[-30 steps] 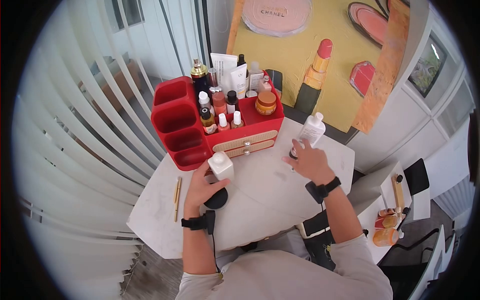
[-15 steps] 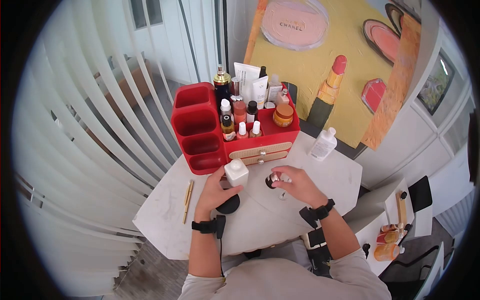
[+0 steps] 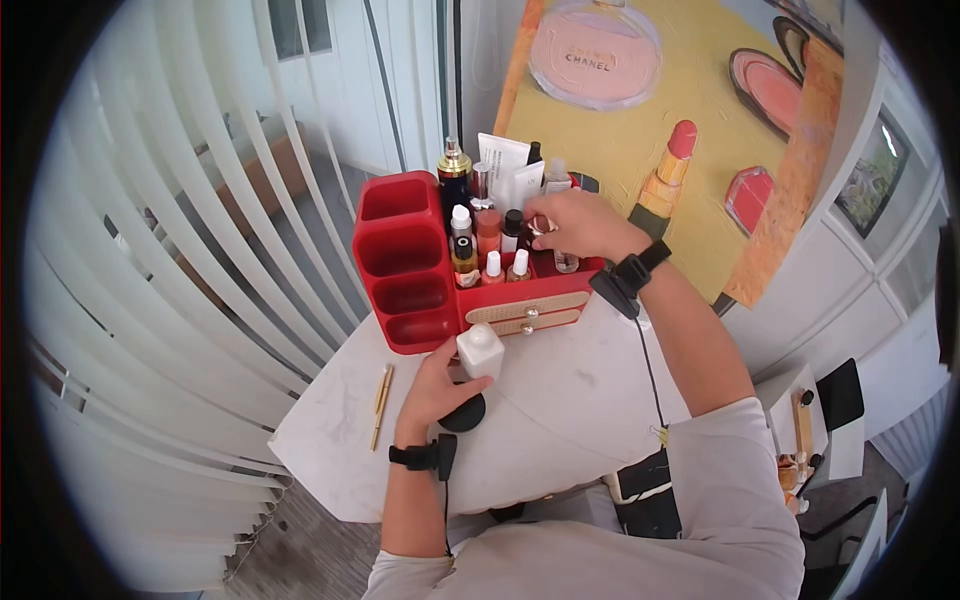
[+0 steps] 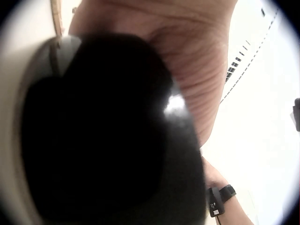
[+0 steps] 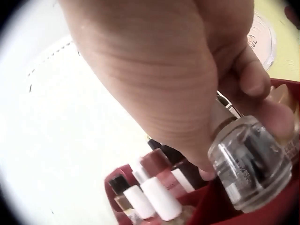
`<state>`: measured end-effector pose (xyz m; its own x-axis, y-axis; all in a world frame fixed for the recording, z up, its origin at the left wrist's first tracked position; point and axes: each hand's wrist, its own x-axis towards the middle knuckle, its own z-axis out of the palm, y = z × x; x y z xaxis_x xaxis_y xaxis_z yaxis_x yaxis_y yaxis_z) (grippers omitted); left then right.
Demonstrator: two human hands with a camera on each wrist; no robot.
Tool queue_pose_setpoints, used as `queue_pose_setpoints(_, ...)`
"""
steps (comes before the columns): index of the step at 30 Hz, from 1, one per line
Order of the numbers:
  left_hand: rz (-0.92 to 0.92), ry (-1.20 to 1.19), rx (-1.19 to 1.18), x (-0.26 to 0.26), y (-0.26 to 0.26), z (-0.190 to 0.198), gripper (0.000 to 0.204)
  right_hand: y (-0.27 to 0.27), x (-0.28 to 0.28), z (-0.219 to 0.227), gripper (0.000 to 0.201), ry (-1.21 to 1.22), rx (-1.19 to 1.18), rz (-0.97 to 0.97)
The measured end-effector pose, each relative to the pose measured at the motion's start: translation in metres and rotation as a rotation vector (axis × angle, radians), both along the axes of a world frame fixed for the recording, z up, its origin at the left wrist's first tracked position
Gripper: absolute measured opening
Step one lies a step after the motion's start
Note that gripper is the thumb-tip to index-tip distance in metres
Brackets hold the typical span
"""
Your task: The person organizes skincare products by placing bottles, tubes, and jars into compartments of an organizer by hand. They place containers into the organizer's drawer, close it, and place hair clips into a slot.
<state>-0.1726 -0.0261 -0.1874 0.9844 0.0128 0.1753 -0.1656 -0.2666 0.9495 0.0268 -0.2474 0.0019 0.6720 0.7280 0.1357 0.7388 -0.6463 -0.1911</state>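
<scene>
Clear bottle [image 5: 253,168]: at right end of red organizer [image 3: 400,225]
Right hand [image 3: 578,222]: fingers clamped on clear bottle
White bottle [image 3: 481,357]: in front of red organizer
Left hand [image 3: 435,391]: fingers clamped round white bottle

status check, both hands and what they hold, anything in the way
Left hand grips white bottle. Right hand pinches clear bottle at red organizer. Possible obstruction: white-capped bottles close by.
</scene>
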Motion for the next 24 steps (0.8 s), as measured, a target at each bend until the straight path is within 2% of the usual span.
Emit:
queue_pose_setpoints(3,0.004,-0.017,0.021,0.001,0.001,-0.003,0.070,0.009,0.000,-0.001,0.038,-0.028,-0.070,-0.018)
queue_pose_setpoints(6,0.000,-0.032,0.013,0.001,0.000,-0.002,0.070,0.010,0.002,-0.019,0.034,-0.166,-0.117,-0.013)
queue_pose_setpoints(9,-0.002,-0.029,-0.009,0.000,0.000,-0.001,0.070,0.003,0.001,-0.030,0.037,-0.227,-0.059,0.039)
queue_pose_setpoints(11,0.001,-0.030,-0.003,0.001,0.000,-0.002,0.070,-0.007,-0.007,-0.030,0.046,-0.255,0.083,0.097)
queue_pose_setpoints(17,0.002,-0.003,-0.016,0.001,0.001,-0.003,0.073,-0.048,-0.024,-0.037,0.068,-0.275,0.127,-0.006)
queue_pose_setpoints(19,0.006,0.019,-0.017,0.003,0.002,-0.006,0.075,-0.054,-0.028,-0.034,0.068,-0.320,0.134,-0.063)
queue_pose_setpoints(21,0.018,-0.061,0.044,0.001,0.006,-0.007,0.078,-0.057,-0.038,-0.039,0.068,-0.342,0.144,-0.112)
queue_pose_setpoints(24,0.045,-0.034,0.035,-0.001,0.009,-0.003,0.073,-0.055,-0.055,-0.043,0.058,-0.469,0.405,-0.147)
